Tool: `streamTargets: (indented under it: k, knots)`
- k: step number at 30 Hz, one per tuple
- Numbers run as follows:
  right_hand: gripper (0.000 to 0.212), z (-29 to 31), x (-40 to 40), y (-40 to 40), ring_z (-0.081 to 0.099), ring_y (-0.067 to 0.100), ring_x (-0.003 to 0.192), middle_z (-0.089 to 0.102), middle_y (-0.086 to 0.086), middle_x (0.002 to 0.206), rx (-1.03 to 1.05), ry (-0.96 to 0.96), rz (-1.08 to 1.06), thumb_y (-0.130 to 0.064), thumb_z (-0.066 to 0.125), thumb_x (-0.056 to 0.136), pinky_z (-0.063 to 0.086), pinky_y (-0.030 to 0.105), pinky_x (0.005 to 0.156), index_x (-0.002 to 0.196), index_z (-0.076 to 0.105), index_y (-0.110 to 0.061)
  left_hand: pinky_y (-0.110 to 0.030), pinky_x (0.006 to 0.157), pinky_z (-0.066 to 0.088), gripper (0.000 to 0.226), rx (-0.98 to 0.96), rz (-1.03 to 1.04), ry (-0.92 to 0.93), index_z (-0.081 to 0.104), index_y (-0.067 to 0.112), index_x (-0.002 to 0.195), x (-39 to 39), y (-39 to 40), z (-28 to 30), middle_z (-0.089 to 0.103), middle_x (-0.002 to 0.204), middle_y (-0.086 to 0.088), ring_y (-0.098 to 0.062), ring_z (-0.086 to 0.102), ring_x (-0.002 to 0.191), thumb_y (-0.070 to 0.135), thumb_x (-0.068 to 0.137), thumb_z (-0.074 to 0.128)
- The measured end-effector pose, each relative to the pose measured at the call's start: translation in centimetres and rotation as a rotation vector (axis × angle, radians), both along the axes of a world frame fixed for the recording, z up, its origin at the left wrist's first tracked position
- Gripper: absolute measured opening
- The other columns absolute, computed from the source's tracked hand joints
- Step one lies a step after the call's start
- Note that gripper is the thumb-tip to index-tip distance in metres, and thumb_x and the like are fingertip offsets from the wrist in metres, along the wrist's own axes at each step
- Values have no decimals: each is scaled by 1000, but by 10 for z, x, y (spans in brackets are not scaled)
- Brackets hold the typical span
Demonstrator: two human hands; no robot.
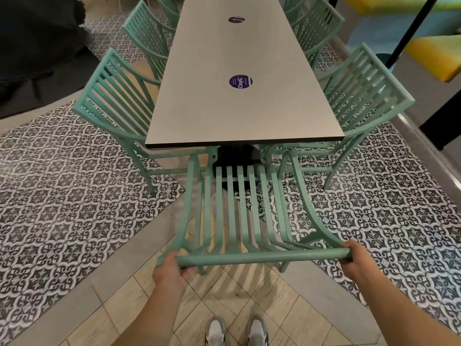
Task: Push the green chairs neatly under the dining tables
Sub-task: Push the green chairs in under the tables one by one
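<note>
- The dining table (239,71) fills the upper middle of my view: a long pale grey top with a dark edge, running away from me, its near end facing me and a dark pedestal base under it.
- Along its left side I see a green chair (117,106) tucked in with its slatted back turned outward, and a matching chair on the right (361,96) set the same way; more green chairs stand further up both sides.
- The end chair (239,211) is the one I am handling: mint-green metal, with vertical slats in the back, curved side rails and a round top rail across the back. It stands at the near end of the table, its front reaching to about the table's edge, its back towards me.
- Patterned black-and-white tile (62,196) lies to either side; beige tile runs under the chair and my shoes (237,330).
- My left hand (172,268) grips the left end of the top rail, fingers curled under it.
- My right hand (354,258) grips the right end of the same rail, fingers wrapped round its corner, so the chair sits squarely between my hands and ahead of them.
- A round purple sticker (240,81) sits on the tabletop, with a second one further along.
</note>
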State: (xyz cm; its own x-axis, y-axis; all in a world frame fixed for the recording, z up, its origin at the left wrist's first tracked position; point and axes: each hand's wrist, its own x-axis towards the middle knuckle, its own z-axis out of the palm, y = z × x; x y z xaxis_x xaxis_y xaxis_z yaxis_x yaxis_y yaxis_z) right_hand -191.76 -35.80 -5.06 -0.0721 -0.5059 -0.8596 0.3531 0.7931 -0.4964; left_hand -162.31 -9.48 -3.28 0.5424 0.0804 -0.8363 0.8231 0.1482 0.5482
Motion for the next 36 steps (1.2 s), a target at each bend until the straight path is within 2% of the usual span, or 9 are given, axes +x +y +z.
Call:
streamTargets:
  k: [3,6,9,14,19,22,25,30,36]
  knots:
    - [15,-1,-2,-2,56,17,79,56,10,94,8,1,-1,4,46,85,51,21,45,99,51,-1,-42,57,60,42,6,-18,-12,47,3,130,0,2,-3,51,113,-22,-39,57,96,6,91,61]
    - [11,-6,-4,-3,58,18,83,57,12,106,8,-5,-5,3,49,85,55,23,59,96,52,1,-47,81,53,37,0,-50,-16,48,4,125,1,5,-7,55,104,-22,-41,59,95,7,91,61]
    - [34,-9,-6,-3,60,25,106,57,17,124,6,22,-3,1,52,85,53,35,90,119,53,4,-47,81,52,30,34,-118,-37,47,7,117,2,8,-11,55,87,-17,-38,61,88,12,92,61]
    - [50,3,-5,7,57,23,90,57,17,119,-97,290,175,-10,60,88,51,34,78,135,45,-3,-47,79,55,30,96,-284,-40,51,7,114,13,22,-14,59,98,-15,-32,62,83,27,94,60]
    - [66,16,-8,14,47,30,126,49,11,140,-730,964,773,-42,67,84,39,50,105,140,45,-15,-43,100,40,53,759,-1071,-787,53,6,131,38,40,-22,55,131,-12,-31,50,120,45,95,54]
    - [65,18,-10,13,54,16,113,59,-8,120,-956,1044,1345,-77,51,74,42,50,102,120,61,-32,-37,106,37,60,747,-1633,-1092,53,23,135,40,35,-17,55,130,5,-17,48,121,61,89,52]
    - [65,12,-17,20,48,12,122,55,-19,123,-890,1171,1762,-87,39,70,19,53,116,118,57,-45,-34,112,24,73,786,-2011,-1178,48,31,139,25,32,-25,54,133,13,-12,46,125,75,82,35]
    - [56,18,-18,31,46,12,124,56,-20,125,-883,1307,1790,-75,45,80,8,55,115,125,54,-42,-39,106,29,48,786,-1914,-1283,59,31,118,12,29,-31,64,113,12,-16,56,112,62,88,39]
    - [53,25,-15,27,51,9,117,59,-20,116,-869,1294,1821,-74,46,78,17,54,113,119,57,-43,-32,93,31,73,770,-1959,-1253,59,34,113,16,25,-28,64,109,16,-11,55,106,71,72,11]
